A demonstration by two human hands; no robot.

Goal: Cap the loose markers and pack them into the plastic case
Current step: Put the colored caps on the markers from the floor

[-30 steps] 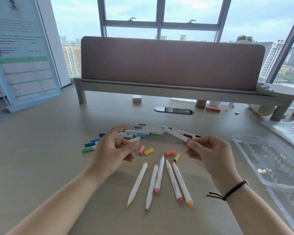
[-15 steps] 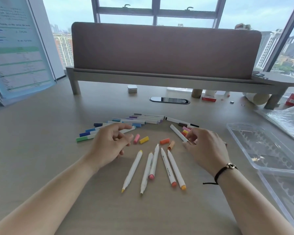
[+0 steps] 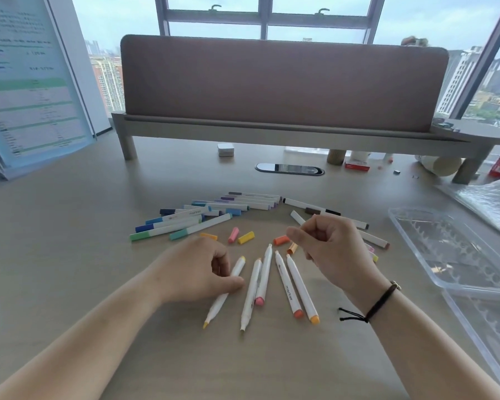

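Observation:
Several uncapped white markers (image 3: 283,284) lie fanned out on the desk in front of me. My left hand (image 3: 194,272) pinches the leftmost one, the yellow marker (image 3: 218,306), which still lies on the desk. My right hand (image 3: 338,255) hovers with curled fingers and holds nothing, just above an orange cap (image 3: 282,240). More loose caps lie nearby: pink (image 3: 233,234), yellow (image 3: 246,237) and another orange (image 3: 208,235). Capped markers (image 3: 214,215) lie in a row behind them. The clear plastic case (image 3: 445,255) lies open at the right.
A desk shelf with a brown panel (image 3: 283,85) spans the back. A standing sign (image 3: 29,90) is at the far left. Crinkled plastic wrap (image 3: 491,197) lies behind the case. A cable grommet (image 3: 289,169) and a small white box (image 3: 225,149) sit under the shelf.
My right hand laid its capped marker down among those at the right and now holds nothing. My left hand dropped toward me and took hold of the yellow marker.

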